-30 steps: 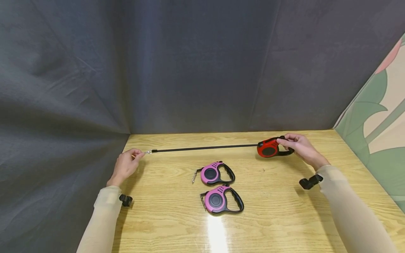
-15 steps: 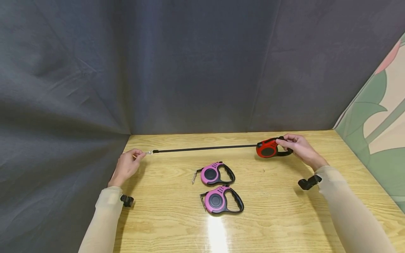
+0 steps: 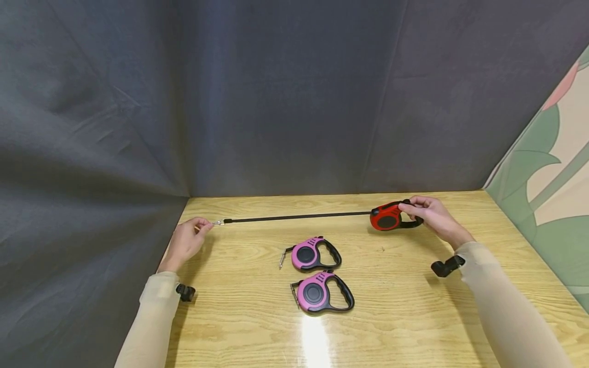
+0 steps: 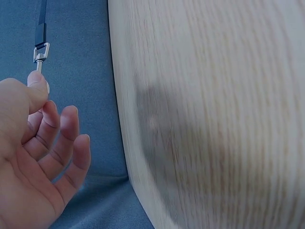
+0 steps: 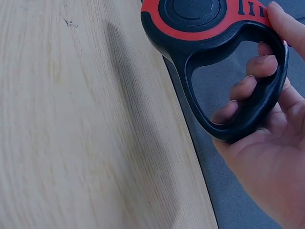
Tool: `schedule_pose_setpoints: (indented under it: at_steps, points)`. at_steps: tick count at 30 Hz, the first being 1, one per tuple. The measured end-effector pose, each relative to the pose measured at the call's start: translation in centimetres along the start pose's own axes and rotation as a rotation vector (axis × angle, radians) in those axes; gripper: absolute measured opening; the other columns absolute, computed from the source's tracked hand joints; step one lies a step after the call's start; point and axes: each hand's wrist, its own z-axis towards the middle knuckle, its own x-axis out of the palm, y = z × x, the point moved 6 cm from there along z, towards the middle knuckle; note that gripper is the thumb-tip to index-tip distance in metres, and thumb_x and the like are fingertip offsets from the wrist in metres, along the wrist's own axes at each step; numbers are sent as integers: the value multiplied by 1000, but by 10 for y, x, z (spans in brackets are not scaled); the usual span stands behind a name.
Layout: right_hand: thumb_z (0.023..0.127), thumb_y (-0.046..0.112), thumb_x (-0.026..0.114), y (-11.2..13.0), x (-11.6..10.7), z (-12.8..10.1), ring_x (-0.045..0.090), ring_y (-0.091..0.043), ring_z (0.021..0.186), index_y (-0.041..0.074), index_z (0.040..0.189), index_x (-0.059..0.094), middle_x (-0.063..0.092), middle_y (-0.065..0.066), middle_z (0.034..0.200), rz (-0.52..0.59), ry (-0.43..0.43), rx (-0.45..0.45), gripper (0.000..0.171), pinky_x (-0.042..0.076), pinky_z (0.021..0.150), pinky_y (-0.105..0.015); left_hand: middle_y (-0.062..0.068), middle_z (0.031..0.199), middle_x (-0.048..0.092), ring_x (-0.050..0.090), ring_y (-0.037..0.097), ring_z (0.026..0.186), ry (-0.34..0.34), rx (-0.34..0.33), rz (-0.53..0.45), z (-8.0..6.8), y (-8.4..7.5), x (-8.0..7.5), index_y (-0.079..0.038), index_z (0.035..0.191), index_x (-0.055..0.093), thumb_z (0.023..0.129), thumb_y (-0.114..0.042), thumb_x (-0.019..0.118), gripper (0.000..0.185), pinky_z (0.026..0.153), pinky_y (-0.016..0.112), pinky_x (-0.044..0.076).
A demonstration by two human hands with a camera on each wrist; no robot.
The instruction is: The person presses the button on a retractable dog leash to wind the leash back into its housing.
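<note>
A red and black retractable dog leash [image 3: 385, 217] is held up by its handle in my right hand [image 3: 434, 220]. In the right wrist view the fingers curl through the black handle [image 5: 259, 102] and the thumb lies along the red casing. Its black strap [image 3: 294, 216] runs out straight to the left. At the strap's far end my left hand [image 3: 186, 240] pinches the metal snap hook [image 4: 40, 59] between thumb and forefinger; the other fingers are loosely bent. Part of the hook is hidden behind the thumb.
Two pink and black retractable leashes lie on the wooden table [image 3: 239, 317], the upper one [image 3: 306, 254] just behind the lower one [image 3: 314, 293]. Dark grey cloth [image 3: 285, 102] hangs behind and on the left. A patterned panel [image 3: 552, 179] borders the right side.
My right hand has shifted slightly left with the red leash, and the stretched strap is a little shorter. My left hand has moved slightly right, still pinching the hook.
</note>
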Motion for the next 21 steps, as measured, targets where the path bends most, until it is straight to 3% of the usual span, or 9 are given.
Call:
schedule_pose_setpoints:
  at_steps: [7, 21]
  points:
    - [105, 27, 70, 2, 3, 0, 24, -9, 51, 20, 87, 62, 59, 7, 70, -1, 8, 0, 22, 14, 57, -45, 11, 96, 75, 67, 24, 84, -21, 20, 4, 0, -1, 1, -5, 107, 73, 108, -28, 65, 24, 75, 35, 49]
    - [106, 28, 70, -4, 10, 5, 29, -5, 52, 18, 89, 63, 58, 7, 72, -16, 17, -9, 20, 16, 59, -45, 10, 94, 73, 64, 21, 82, -1, 13, -13, 2, -1, 3, -6, 107, 73, 108, -29, 65, 25, 74, 34, 49]
